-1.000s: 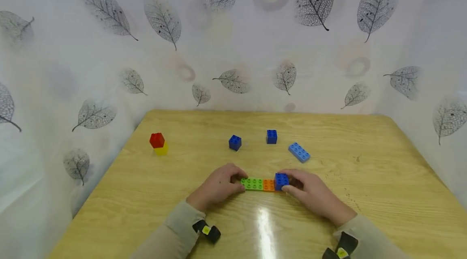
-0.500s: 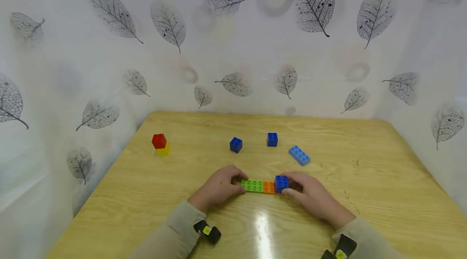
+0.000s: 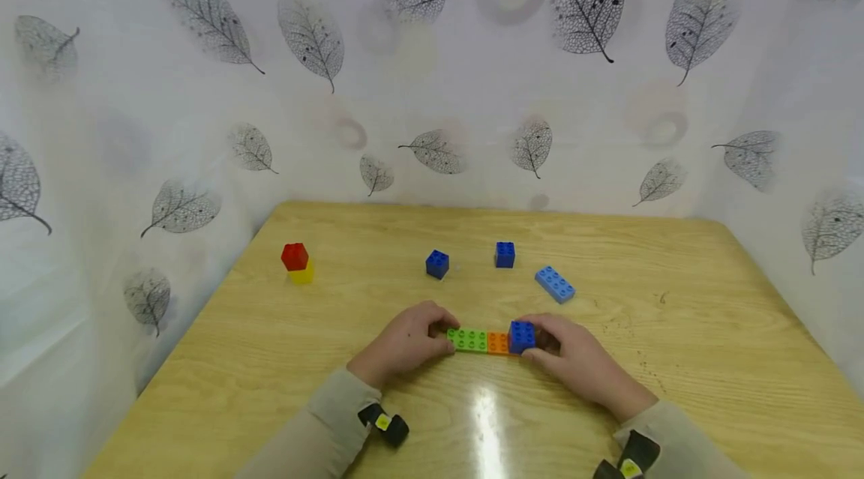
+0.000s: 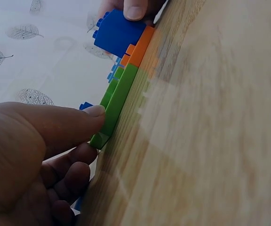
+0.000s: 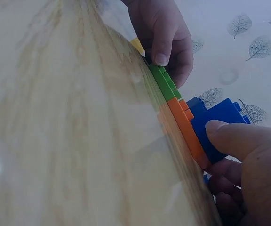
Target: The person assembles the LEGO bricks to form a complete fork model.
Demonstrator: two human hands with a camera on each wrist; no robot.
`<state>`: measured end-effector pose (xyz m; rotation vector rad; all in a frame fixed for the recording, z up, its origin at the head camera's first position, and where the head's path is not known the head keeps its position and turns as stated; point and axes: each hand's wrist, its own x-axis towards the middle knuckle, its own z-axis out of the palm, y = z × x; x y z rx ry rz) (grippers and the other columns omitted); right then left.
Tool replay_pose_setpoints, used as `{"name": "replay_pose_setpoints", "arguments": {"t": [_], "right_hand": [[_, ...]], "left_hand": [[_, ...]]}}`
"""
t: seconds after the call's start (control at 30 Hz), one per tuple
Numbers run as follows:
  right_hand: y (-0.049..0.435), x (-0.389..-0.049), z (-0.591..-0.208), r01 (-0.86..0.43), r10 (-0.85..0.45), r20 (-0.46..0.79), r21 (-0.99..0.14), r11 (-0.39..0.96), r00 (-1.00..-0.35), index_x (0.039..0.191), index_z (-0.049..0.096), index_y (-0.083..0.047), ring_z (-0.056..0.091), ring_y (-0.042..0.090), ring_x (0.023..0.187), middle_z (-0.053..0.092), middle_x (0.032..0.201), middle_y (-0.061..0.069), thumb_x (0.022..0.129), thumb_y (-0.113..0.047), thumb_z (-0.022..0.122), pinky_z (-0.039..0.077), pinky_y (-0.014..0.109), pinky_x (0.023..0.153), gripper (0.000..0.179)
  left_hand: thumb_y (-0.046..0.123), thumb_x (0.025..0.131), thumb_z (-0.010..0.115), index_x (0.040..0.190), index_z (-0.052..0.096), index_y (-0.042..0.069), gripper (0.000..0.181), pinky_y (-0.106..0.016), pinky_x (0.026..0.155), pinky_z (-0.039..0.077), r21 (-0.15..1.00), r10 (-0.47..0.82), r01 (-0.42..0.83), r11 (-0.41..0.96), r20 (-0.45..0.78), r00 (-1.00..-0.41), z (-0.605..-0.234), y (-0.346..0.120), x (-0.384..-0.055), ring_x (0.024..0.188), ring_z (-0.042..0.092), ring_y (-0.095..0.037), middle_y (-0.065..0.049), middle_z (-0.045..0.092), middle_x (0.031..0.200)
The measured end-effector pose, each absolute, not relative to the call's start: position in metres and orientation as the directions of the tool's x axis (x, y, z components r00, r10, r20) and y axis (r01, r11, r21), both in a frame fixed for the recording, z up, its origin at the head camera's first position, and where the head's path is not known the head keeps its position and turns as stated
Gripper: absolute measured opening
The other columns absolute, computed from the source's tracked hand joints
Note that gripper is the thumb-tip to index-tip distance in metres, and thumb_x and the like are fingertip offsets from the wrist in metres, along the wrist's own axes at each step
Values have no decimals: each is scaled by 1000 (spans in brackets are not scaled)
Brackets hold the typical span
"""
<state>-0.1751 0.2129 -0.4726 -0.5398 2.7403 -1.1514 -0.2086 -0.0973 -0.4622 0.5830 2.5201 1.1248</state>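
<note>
A flat lime-green brick (image 3: 470, 342) lies end to end with a flat orange brick (image 3: 498, 343) on the table. On the orange brick's right part sits a dark blue brick (image 3: 522, 337), studs up. My left hand (image 3: 407, 345) pinches the green brick's left end between thumb and fingers, as the left wrist view shows with the green brick (image 4: 118, 101) in profile. At the other end my right hand (image 3: 582, 361) grips the blue brick; in the right wrist view its thumb presses the side of the blue brick (image 5: 220, 123). The orange brick's right end is partly hidden.
Beyond the hands stand two dark blue bricks, one left (image 3: 437, 264) and one right (image 3: 505, 255). A light blue flat brick (image 3: 555, 284) lies right of them. Far left, a red brick (image 3: 295, 256) is with a yellow brick (image 3: 301, 273). A leaf-patterned sheet (image 3: 472, 82) backs the wooden table (image 3: 675, 299).
The head view shifts slightly. Both hands keep their grip, and the bricks hold their places relative to the table.
</note>
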Motion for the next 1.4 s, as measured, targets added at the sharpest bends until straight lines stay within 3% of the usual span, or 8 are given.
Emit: {"name": "replay_pose_setpoints", "arguments": {"t": [0.17, 0.37, 0.57, 0.73, 1.07, 1.4], "right_hand": [[215, -174, -471, -283, -391, 19, -724, 630, -920, 143, 57, -22, 60, 11, 95, 63, 120, -7, 97, -43, 67, 52, 31, 80, 52], [224, -181, -463, -288, -379, 56, -753, 591, -924, 147, 54, -19, 61, 16, 112, 60, 136, -3, 106, -42, 52, 52, 42, 90, 46], [223, -208, -446, -372, -376, 148, -672, 641, -915, 142, 58, -14, 59, 13, 99, 63, 130, 3, 104, -26, 60, 53, 37, 82, 40], [221, -235, -438, -393, -365, 180, -626, 674, -913, 139, 60, -11, 59, 15, 96, 64, 124, 6, 102, -22, 63, 51, 39, 80, 38], [210, -272, -432, -372, -359, 129, -519, 769, -924, 144, 56, -13, 58, 30, 114, 58, 134, 10, 101, -26, 63, 49, 54, 93, 45], [204, -296, -438, -392, -385, 100, -404, 827, -917, 151, 49, -12, 44, 41, 134, 52, 145, 16, 101, -29, 61, 32, 61, 110, 55]], "left_hand": [[26, 91, 76, 117, 71, 23, 27, -33, 82, 48, 753, 488, 240, 613, -122, -865, -461, -97, -208, 91, 57, -10, 12, 60, 103], [26, 90, 77, 117, 71, 22, 28, -33, 82, 48, 760, 493, 245, 602, -112, -863, -462, -96, -207, 92, 57, -10, 11, 60, 103], [26, 90, 77, 117, 71, 22, 28, -33, 82, 48, 757, 494, 253, 602, -104, -864, -464, -96, -208, 91, 57, -9, 12, 59, 103], [27, 89, 77, 116, 72, 22, 28, -33, 81, 48, 753, 493, 262, 604, -95, -865, -466, -96, -208, 91, 56, -10, 12, 59, 103], [27, 89, 77, 116, 72, 23, 28, -32, 80, 48, 746, 496, 272, 608, -89, -864, -465, -97, -209, 90, 57, -9, 11, 60, 104], [27, 90, 77, 117, 72, 23, 28, -32, 79, 48, 753, 501, 272, 599, -87, -861, -464, -98, -209, 89, 57, -10, 11, 59, 103]]}}
